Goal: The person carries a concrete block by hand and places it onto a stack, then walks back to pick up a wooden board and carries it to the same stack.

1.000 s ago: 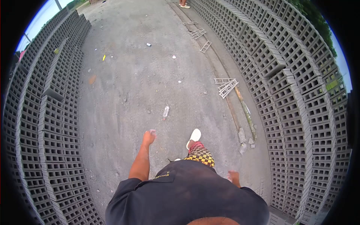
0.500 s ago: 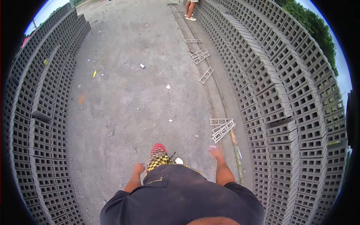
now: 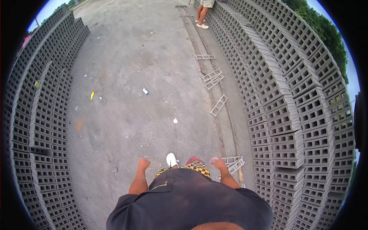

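My left hand (image 3: 144,163) hangs in front of my body at the left, fingers loosely bent and nothing seen in it. On the other side, my right hand (image 3: 218,163) swings forward with slightly blurred fingers, likewise without anything visible in it. In this view it overlaps the left end of a small pile of grey ladder-shaped frames (image 3: 234,165) lying on the ground. A white shoe (image 3: 171,159) shows ahead of my dark shirt (image 3: 191,197), beside the checkered shorts (image 3: 199,166).
Tall stacks of hollow concrete blocks line the left (image 3: 40,134) and right (image 3: 283,149). More frames (image 3: 212,78) lie along a track (image 3: 226,122) on the right. Another person (image 3: 202,15) stands by the right stack. Litter, including a yellow scrap (image 3: 92,95), dots the dirt ground (image 3: 126,76).
I have walked forward: the frames, litter and other person appear nearer. The white shoe has come ahead, my left hand has swung forward, and the near frame pile is now beside my right hand.
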Motion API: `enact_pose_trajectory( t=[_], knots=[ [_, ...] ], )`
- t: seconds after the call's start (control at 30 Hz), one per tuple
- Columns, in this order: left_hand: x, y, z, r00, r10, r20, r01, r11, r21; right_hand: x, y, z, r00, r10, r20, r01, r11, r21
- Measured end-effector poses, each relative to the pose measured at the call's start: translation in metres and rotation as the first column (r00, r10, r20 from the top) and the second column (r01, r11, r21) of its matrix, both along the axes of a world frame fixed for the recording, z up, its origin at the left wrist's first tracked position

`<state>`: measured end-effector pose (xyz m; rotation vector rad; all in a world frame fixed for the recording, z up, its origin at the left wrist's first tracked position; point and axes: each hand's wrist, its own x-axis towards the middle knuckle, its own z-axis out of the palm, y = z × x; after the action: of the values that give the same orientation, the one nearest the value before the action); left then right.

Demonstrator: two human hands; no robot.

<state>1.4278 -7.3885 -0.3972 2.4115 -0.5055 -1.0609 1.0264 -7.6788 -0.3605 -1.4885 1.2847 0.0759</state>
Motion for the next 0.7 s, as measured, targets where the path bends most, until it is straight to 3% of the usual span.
enact_pose_trajectory(
  t=[0.03, 0.1, 0.27, 0.3, 0.37, 0.4, 0.47, 0.53, 0.6, 0.63, 0.67, 0.7],
  knots=[
    [0.025, -0.025, 0.000, 0.996, -0.029, 0.083, 0.031, 0.999, -0.024, -0.004, -0.006, 0.002, 0.988, -0.073, -0.140, 0.074, 0.997, 0.006],
    [0.071, -0.078, 0.012, 0.984, -0.071, 0.166, 0.078, 0.996, -0.035, -0.028, -0.016, -0.030, 0.900, -0.422, -0.113, 0.436, 0.877, 0.202],
    [0.155, -0.198, 0.012, 0.976, -0.092, 0.199, 0.112, 0.989, -0.092, -0.012, -0.070, -0.045, 0.841, -0.482, -0.246, 0.537, 0.800, 0.268],
    [0.168, -0.218, 0.007, 0.995, -0.040, 0.090, 0.049, 0.994, -0.101, 0.001, -0.087, -0.044, 0.834, -0.489, -0.255, 0.547, 0.790, 0.278],
    [0.192, -0.255, -0.003, 1.000, 0.001, -0.026, -0.003, 0.996, -0.092, 0.035, -0.135, -0.030, 0.930, -0.274, -0.245, 0.329, 0.919, 0.219],
    [0.204, -0.271, -0.012, 0.995, 0.017, -0.101, -0.024, 0.997, -0.069, 0.059, -0.162, -0.027, 0.882, -0.384, -0.272, 0.448, 0.862, 0.236],
    [0.219, -0.302, -0.030, 0.983, 0.023, -0.181, -0.031, 0.999, -0.038, 0.092, -0.230, -0.054, 0.847, -0.476, -0.237, 0.532, 0.759, 0.376],
    [0.250, -0.342, -0.041, 0.976, -0.168, -0.137, 0.179, 0.982, 0.067, 0.154, -0.319, -0.051, 0.888, -0.400, -0.228, 0.454, 0.841, 0.294],
    [0.273, -0.388, -0.020, 0.994, -0.097, -0.052, 0.099, 0.994, 0.038, 0.214, -0.412, -0.055, 0.991, -0.037, -0.126, 0.047, 0.996, 0.080],
    [0.281, -0.417, -0.009, 0.999, -0.012, 0.037, 0.012, 1.000, -0.016, 0.265, -0.450, -0.006, 0.983, -0.160, -0.092, 0.170, 0.979, 0.112],
    [0.291, -0.449, 0.011, 0.999, 0.003, 0.045, -0.003, 1.000, -0.014, 0.292, -0.496, -0.045, 0.987, -0.155, 0.034, 0.156, 0.987, -0.042],
    [0.303, -0.479, 0.031, 0.998, 0.017, 0.054, -0.017, 1.000, -0.012, 0.349, -0.530, 0.026, 0.998, -0.066, 0.014, 0.067, 0.994, -0.082]
  ],
)
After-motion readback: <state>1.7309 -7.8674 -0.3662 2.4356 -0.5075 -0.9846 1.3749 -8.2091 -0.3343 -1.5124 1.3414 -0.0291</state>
